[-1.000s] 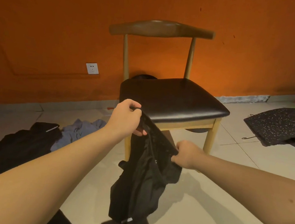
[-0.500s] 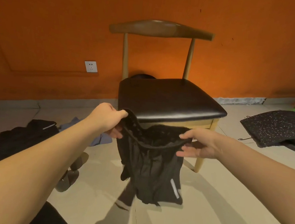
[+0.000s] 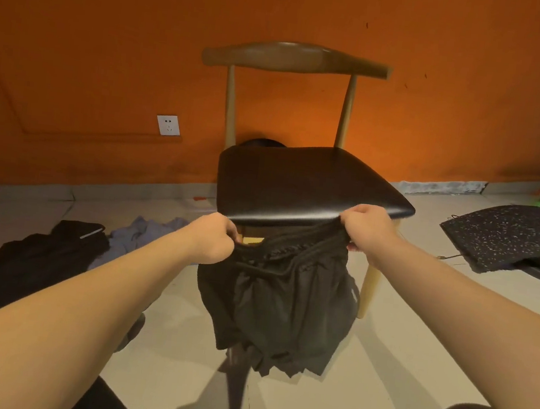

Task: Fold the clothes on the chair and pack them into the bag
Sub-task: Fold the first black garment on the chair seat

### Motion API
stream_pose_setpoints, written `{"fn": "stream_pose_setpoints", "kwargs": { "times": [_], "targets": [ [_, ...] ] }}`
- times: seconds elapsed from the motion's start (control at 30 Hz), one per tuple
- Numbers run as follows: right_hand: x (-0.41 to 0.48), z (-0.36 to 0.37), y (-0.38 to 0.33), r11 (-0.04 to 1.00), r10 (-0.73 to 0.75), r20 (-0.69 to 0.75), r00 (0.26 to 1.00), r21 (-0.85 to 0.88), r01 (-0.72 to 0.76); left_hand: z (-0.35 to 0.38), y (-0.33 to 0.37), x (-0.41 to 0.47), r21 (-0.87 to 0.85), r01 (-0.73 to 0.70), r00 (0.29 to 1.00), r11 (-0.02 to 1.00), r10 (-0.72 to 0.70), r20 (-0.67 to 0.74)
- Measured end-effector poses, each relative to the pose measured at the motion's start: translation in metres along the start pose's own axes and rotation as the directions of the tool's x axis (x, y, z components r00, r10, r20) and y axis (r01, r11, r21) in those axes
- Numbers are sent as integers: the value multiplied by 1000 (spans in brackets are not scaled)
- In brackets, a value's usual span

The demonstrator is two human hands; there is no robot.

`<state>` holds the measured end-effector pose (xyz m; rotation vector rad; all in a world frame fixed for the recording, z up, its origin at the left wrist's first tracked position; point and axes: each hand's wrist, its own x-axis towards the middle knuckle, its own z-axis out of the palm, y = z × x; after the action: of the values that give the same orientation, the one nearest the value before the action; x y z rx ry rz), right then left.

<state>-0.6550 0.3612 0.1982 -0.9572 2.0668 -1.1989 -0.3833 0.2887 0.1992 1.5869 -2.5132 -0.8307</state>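
A pair of black shorts (image 3: 283,310) hangs in the air in front of the chair (image 3: 304,188), waistband up. My left hand (image 3: 212,240) grips the left end of the elastic waistband. My right hand (image 3: 365,227) grips the right end, just at the front edge of the black seat. The waistband is stretched between both hands and the legs dangle toward the floor. The seat of the wooden chair is bare. No bag that I can identify for certain is in view.
A heap of dark clothes (image 3: 33,264) and a grey-blue garment (image 3: 143,237) lie on the tiled floor to the left. A black speckled mat (image 3: 507,234) lies on the floor at the right. An orange wall with a socket (image 3: 168,125) stands behind the chair.
My right hand has closed on the waistband and moved up and to the right. The shorts have been lifted and spread wider, closer to the seat's front edge.
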Motion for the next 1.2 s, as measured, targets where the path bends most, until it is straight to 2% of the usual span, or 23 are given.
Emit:
{"fn": "stream_pose_setpoints", "kwargs": {
  "times": [0.13, 0.17, 0.27, 0.33, 0.43, 0.53, 0.63, 0.7, 0.77, 0.87, 0.93, 1.0, 1.07, 1.1, 1.17, 1.2],
  "targets": [
    [2, 3, 4, 998, -60, -4, 998, -33, 60, 1, 5, -6, -56, 62, 975, 996, -49, 215],
    [2, 0, 4, 993, -96, -9, 995, -74, 95, -1, 3, -5, -57, 84, 971, 995, -69, 227],
    [6, -13, 11, 916, -196, 28, 980, -352, 193, -15, -5, -6, -128, 193, 981, 973, -191, 25],
    [8, -23, 19, 875, -162, 29, 986, -457, 157, -24, -18, -7, -161, 242, 962, 957, -258, -85],
    [7, -28, 27, 840, -100, 31, 994, -533, 101, -26, -24, -4, -166, 251, 960, 954, -267, -80],
    [2, -18, 22, 925, 6, 95, 996, -380, 30, -19, -10, -7, -107, 177, 984, 978, -179, -10],
    [-3, -10, 14, 965, 65, 166, 984, -261, -20, -15, 1, -7, -143, 154, 988, 978, -152, 22],
    [-6, -5, 11, 967, 74, 213, 974, -252, -18, -12, 4, -7, -252, 187, 982, 949, -177, 60],
    [-13, 1, 9, 972, 77, 270, 960, -235, -12, -9, 11, -8, -419, 221, 975, 881, -193, 108],
    [-23, 14, 2, 973, 10, 381, 925, -216, 79, -2, 23, -7, -595, 218, 975, 773, -192, 108],
    [-31, 21, -4, 982, -47, 496, 867, -137, 132, 2, 30, -2, -695, 164, 984, 700, -167, 63],
    [-40, 24, -9, 994, -76, 662, 746, -11, 112, 5, 37, 1, -743, 92, 989, 663, -150, -11],
    [-52, 28, -13, 987, -93, 749, 657, -19, 161, 4, 43, 1, -755, 47, 990, 654, -130, -51],
    [-55, 33, -13, 968, -131, 739, 661, -49, 247, 4, 47, 0, -762, 39, 992, 646, -117, -48],
    [-53, 45, -10, 901, -255, 596, 762, -140, 411, 2, 51, -5, -774, 28, 995, 632, -90, -37],
    [-50, 48, -10, 896, -287, 530, 798, -147, 419, 1, 52, -6, -774, 18, 996, 633, -81, -44]
  ]
}}
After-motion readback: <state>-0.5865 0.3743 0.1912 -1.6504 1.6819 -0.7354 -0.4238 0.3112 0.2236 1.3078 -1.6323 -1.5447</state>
